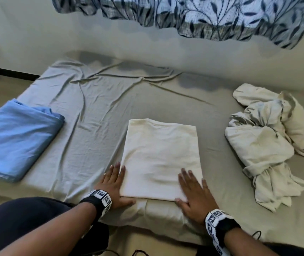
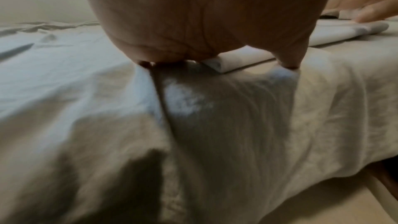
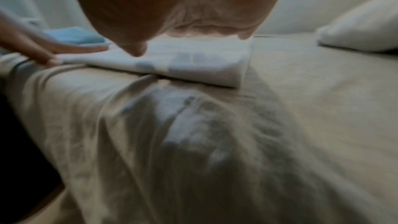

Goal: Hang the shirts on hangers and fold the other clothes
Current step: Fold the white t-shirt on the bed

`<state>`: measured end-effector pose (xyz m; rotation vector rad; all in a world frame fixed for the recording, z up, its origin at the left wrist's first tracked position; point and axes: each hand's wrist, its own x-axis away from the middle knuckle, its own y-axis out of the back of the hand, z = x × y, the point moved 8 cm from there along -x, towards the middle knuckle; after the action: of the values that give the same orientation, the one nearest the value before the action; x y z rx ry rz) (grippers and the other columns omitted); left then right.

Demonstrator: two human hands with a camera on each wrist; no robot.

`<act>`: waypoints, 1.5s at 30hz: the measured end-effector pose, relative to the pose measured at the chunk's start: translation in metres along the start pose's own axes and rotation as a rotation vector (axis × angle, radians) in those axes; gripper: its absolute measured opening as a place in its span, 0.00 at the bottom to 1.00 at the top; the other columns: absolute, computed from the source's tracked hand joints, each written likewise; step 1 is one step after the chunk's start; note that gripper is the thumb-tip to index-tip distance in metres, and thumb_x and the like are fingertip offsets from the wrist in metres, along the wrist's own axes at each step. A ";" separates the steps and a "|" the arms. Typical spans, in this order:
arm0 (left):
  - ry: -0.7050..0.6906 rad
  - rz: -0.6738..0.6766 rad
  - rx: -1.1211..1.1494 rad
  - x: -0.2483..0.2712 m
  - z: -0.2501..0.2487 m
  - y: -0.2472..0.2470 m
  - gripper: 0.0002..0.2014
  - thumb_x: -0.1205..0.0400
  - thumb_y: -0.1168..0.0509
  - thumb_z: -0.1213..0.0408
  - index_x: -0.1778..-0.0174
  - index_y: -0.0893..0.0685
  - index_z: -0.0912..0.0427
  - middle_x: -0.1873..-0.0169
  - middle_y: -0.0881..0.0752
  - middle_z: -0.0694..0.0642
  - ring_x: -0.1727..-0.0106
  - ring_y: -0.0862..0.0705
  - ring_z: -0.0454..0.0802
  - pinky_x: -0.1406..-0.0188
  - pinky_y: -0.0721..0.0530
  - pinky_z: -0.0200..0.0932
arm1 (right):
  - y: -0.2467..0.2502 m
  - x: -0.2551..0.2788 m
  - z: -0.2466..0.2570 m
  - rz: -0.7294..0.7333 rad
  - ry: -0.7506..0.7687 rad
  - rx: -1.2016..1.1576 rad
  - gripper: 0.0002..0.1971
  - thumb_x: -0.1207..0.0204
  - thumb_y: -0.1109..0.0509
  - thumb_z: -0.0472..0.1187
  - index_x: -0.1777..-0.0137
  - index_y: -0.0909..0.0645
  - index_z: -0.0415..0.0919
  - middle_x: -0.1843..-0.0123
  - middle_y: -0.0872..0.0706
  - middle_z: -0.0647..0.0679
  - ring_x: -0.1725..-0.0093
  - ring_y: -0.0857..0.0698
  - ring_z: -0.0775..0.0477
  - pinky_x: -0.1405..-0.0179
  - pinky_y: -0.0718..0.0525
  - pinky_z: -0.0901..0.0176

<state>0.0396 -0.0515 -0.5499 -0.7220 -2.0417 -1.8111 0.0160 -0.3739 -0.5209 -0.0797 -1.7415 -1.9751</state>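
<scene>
A cream garment, folded into a flat rectangle, lies on the bed near its front edge. My left hand lies flat on the sheet along the garment's left edge, thumb at its near corner. Flat on the garment's near right corner rests my right hand, fingers straight. The left wrist view shows the folded edge under my palm. In the right wrist view the garment lies ahead of my palm, with the other hand at its far side.
A folded blue cloth lies at the bed's left. A crumpled pile of cream clothes sits at the right. The grey sheet is wrinkled behind the garment. A leaf-patterned curtain hangs above the far wall.
</scene>
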 end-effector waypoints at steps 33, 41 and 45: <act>-0.144 -0.554 0.309 0.027 0.016 0.240 0.14 0.13 0.36 0.56 0.32 0.18 0.42 0.43 0.09 0.56 0.42 0.11 0.62 0.45 0.15 0.51 | 0.285 -0.032 -0.011 -0.430 0.039 0.104 0.22 0.26 0.30 0.29 0.37 0.10 0.51 0.37 0.07 0.46 0.39 0.09 0.36 0.38 0.14 0.47; -0.151 -0.860 0.632 0.084 0.065 0.363 0.09 0.15 0.32 0.64 0.55 0.16 0.43 0.59 0.09 0.50 0.70 0.08 0.44 0.63 0.11 0.44 | 0.425 -0.032 0.063 -0.432 0.129 0.228 0.11 0.18 0.33 0.37 0.41 0.13 0.50 0.47 0.08 0.40 0.49 0.12 0.31 0.53 0.15 0.45; -0.156 -0.924 0.760 0.133 0.112 0.393 0.06 0.15 0.29 0.65 0.51 0.12 0.47 0.61 0.09 0.52 0.68 0.07 0.54 0.68 0.13 0.47 | 0.468 -0.033 0.117 -0.406 0.190 0.218 0.11 0.18 0.33 0.33 0.42 0.13 0.46 0.49 0.10 0.41 0.54 0.18 0.37 0.57 0.22 0.50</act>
<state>0.1619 0.1077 -0.1698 0.3790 -3.1582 -1.0686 0.2007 -0.2784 -0.0839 0.5587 -1.9443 -1.9630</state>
